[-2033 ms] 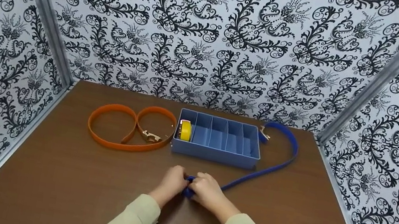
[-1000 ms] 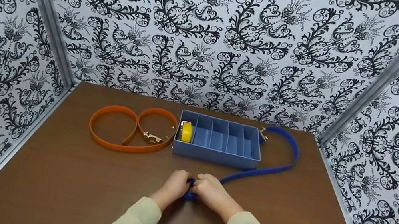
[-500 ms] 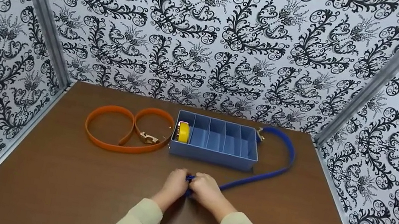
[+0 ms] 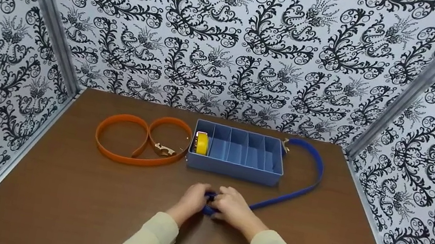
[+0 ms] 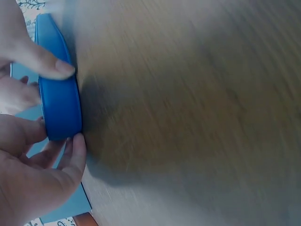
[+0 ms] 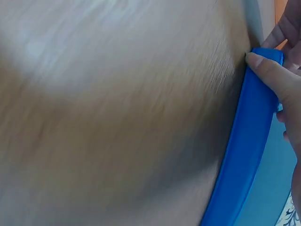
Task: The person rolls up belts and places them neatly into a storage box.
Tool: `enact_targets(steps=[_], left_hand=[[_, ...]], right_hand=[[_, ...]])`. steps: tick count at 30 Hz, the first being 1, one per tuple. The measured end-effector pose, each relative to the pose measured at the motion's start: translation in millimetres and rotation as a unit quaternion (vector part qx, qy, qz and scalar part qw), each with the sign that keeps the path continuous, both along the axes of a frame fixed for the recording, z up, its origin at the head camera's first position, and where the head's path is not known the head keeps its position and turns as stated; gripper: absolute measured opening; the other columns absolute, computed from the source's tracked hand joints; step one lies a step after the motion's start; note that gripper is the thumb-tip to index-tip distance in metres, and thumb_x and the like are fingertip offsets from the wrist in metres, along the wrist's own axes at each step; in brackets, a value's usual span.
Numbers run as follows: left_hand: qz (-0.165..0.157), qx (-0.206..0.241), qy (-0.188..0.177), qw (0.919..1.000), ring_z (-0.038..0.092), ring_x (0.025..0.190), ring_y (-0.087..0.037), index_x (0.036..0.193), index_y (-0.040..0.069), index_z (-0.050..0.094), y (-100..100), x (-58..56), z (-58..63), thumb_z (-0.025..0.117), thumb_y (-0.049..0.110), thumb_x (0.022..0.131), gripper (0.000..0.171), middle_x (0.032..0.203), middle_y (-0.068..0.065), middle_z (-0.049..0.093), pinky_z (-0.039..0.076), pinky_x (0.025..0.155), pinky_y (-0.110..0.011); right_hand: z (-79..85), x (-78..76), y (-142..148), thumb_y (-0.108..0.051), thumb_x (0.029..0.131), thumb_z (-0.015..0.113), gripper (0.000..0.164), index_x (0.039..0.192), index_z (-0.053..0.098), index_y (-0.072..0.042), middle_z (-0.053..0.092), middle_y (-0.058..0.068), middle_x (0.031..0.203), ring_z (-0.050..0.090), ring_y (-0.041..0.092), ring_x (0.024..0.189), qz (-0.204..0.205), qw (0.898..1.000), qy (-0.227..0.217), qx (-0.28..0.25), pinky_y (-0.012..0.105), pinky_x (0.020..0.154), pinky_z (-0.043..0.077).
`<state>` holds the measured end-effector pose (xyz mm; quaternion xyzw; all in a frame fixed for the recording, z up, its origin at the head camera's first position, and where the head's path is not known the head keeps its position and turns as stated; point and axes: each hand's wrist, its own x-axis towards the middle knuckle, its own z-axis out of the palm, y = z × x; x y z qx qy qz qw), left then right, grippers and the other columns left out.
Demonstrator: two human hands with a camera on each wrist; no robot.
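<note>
Thumb and fingers of the right hand (image 4: 233, 207) pinch the blue belt (image 6: 251, 132), while the left hand (image 4: 192, 198) holds the turned end of it with curled fingers; some fingertips of both are hidden behind the band. Between the hands, in front of the tray (image 4: 231, 170), the belt forms a small loop, and the rest of it runs off to the right and curves back to its metal clasp (image 4: 285, 145) beside the tray's right end. Rolling the belt into a coil looks like the step in hand, and only an early part of it, since a long stretch lies unwound on the table (image 4: 97, 208). The next move probably calls for the left hand to keep the core tight while the right feeds the band round, edges level, so that the turns do not slip sideways. A yellow roll (image 4: 202, 144) standing in the tray's leftmost compartment suggests how the finished coil might look and sit. The orange belt (image 4: 135, 161) lies loosely looped left of the tray, apparently awaiting similar handling.
</note>
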<state>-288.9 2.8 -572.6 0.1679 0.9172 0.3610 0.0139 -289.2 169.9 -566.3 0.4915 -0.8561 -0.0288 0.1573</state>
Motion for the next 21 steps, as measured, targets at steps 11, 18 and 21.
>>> enact_targets(steps=[11,18,21], left_hand=[[-0.044,-0.001,0.028,0.9986,0.065,0.096,-0.027,0.103,0.005,0.072,0,3.9,-1.2,0.059,-0.011,0.085,0.027,0.101,-0.009,0.070,0.051,0.084,-0.040],[-0.036,0.033,0.049,0.9976,0.065,0.097,-0.029,0.103,0.003,0.072,-3,4.3,-5.4,0.061,-0.009,0.085,0.024,0.101,-0.010,0.070,0.050,0.084,-0.042],[-0.023,0.058,0.040,0.9973,0.065,0.098,-0.031,0.102,0.001,0.071,-6,4.9,-8.0,0.061,-0.008,0.085,0.022,0.101,-0.011,0.070,0.049,0.086,-0.044]], right_hand=[[7.3,-1.6,8,-0.015,0.080,0.078,0.011,0.083,0.075,-0.025,0.066,-0.011,0.071,0.047,0.014,0.072,0.072,0.995,0.061,0.029,0.029,0.062,0.030],[9.1,-6.0,2,-0.007,0.069,0.081,0.021,0.080,0.077,-0.024,0.067,-0.010,0.070,0.052,0.016,0.073,0.042,0.999,-0.002,0.005,0.034,0.068,0.043],[7.3,-6.0,-2,-0.005,0.067,0.079,0.024,0.082,0.078,-0.025,0.067,-0.009,0.070,0.055,0.017,0.074,0.032,0.999,-0.012,-0.003,0.034,0.068,0.044]])
